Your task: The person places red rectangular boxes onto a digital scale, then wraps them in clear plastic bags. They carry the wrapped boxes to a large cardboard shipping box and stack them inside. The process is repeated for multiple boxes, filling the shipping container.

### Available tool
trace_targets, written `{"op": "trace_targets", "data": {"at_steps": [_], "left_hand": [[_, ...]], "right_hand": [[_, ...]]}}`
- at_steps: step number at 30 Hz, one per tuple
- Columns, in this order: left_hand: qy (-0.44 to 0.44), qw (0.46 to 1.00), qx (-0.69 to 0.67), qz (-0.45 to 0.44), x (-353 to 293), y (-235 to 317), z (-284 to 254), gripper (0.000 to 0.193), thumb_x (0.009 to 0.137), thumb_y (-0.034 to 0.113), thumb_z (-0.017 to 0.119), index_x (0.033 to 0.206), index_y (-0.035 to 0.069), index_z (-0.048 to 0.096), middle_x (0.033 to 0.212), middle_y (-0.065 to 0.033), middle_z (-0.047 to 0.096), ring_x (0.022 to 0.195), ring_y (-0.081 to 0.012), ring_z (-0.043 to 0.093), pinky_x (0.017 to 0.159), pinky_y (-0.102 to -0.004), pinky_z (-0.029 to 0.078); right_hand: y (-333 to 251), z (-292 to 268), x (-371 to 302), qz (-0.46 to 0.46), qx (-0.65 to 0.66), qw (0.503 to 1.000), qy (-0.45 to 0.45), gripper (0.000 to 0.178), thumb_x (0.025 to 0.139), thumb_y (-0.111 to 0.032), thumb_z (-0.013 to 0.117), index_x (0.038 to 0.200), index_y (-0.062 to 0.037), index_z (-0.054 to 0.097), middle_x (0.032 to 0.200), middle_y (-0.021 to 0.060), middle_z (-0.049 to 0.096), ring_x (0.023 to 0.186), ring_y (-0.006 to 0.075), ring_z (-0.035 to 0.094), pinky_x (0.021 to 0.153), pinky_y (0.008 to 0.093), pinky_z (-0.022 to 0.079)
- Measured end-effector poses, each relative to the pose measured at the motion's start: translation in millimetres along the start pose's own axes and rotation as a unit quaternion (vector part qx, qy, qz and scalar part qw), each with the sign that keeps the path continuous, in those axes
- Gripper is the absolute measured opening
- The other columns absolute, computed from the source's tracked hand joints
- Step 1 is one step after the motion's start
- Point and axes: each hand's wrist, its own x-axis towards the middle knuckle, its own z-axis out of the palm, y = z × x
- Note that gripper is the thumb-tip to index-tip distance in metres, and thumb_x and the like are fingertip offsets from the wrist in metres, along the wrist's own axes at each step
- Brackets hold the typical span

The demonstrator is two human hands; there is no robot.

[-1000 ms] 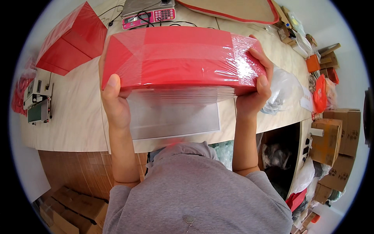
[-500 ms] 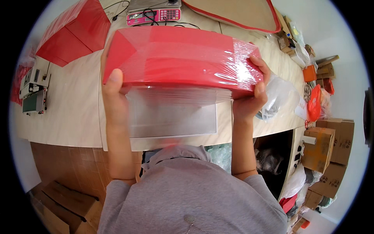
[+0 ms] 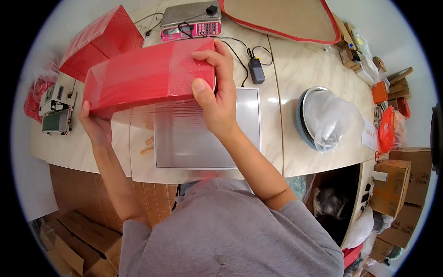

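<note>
A red box-shaped pack (image 3: 147, 74) in clear shiny film is held up over the table between my hands. Its underside looks pale and ribbed. My left hand (image 3: 96, 123) grips the lower left end, with most fingers hidden beneath. Around the right end my right hand (image 3: 217, 92) is closed, thumb on the near face and fingers over the top. Below the pack lies a flat grey rectangular panel (image 3: 207, 147) with a pale rim, partly covered from sight. Beyond the pack's left end stands a similar red wrapped block (image 3: 99, 39), apart from it or touching, I cannot tell.
A pink-fronted scale (image 3: 191, 30) with cables sits at the back, near a black adapter (image 3: 256, 70). To the right stands a round basin (image 3: 304, 117) with a plastic bag. A small device (image 3: 57, 111) is far left. Cardboard boxes (image 3: 390, 187) line the right side.
Both hands have carried the red pack leftward, toward the other red block, and it now tilts with its left end lower. The basin and adapter have come into fuller view.
</note>
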Motion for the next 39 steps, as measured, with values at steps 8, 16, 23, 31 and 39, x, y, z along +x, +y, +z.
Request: {"op": "trace_targets", "data": {"at_steps": [8, 16, 23, 31, 39], "left_hand": [[-0.092, 0.992, 0.083, 0.036, -32, -24, 43, 0.067, 0.088, 0.045, 0.052, 0.139, 0.003, 0.040, 0.133, -0.0080, 0.051, 0.122, -0.0190, 0.050, 0.100, -0.0350, 0.042], [-0.234, 0.968, 0.032, 0.080, -51, -30, 100, 0.074, 0.090, 0.043, 0.055, 0.147, 0.006, 0.025, 0.143, -0.0123, 0.036, 0.133, -0.0209, 0.034, 0.109, -0.0335, 0.026], [-0.227, 0.973, -0.020, 0.047, -67, -72, 75, 0.065, 0.097, 0.029, 0.051, 0.146, 0.000, 0.021, 0.147, -0.0134, 0.033, 0.134, -0.0193, 0.034, 0.111, -0.0305, 0.025], [-0.207, 0.969, 0.088, -0.103, -121, -148, -16, 0.051, 0.099, 0.031, 0.047, 0.139, 0.001, 0.038, 0.139, -0.0116, 0.043, 0.130, -0.0198, 0.039, 0.108, -0.0319, 0.030], [0.134, 0.973, 0.154, -0.108, -118, -144, -111, 0.059, 0.095, 0.043, 0.049, 0.137, 0.002, 0.041, 0.126, -0.0154, 0.055, 0.120, -0.0217, 0.049, 0.099, -0.0332, 0.039]], "right_hand": [[-27, -58, -6, 0.059, -0.032, 0.998, 0.014, 0.047, 0.077, -0.033, 0.061, 0.114, -0.0053, 0.060, 0.140, 0.0180, 0.038, 0.129, 0.0291, 0.037, 0.109, 0.0406, 0.024], [-65, -121, -11, 0.125, -0.107, 0.986, 0.015, 0.045, 0.080, -0.024, 0.052, 0.119, -0.0003, 0.054, 0.144, 0.0199, 0.035, 0.134, 0.0276, 0.033, 0.110, 0.0387, 0.022], [-132, -45, 49, -0.010, -0.489, 0.813, -0.316, 0.074, 0.065, -0.027, 0.078, 0.129, -0.0067, 0.048, 0.140, 0.0206, 0.038, 0.128, 0.0379, 0.037, 0.107, 0.0456, 0.029], [-102, 51, 80, 0.044, -0.457, 0.750, -0.476, 0.094, 0.060, -0.028, 0.085, 0.140, -0.0114, 0.037, 0.127, 0.0159, 0.044, 0.118, 0.0337, 0.044, 0.101, 0.0444, 0.038], [-148, 47, 54, -0.013, -0.396, 0.813, -0.427, 0.115, 0.046, -0.020, 0.091, 0.144, -0.0049, 0.031, 0.119, 0.0152, 0.049, 0.108, 0.0298, 0.051, 0.094, 0.0389, 0.042]]}}
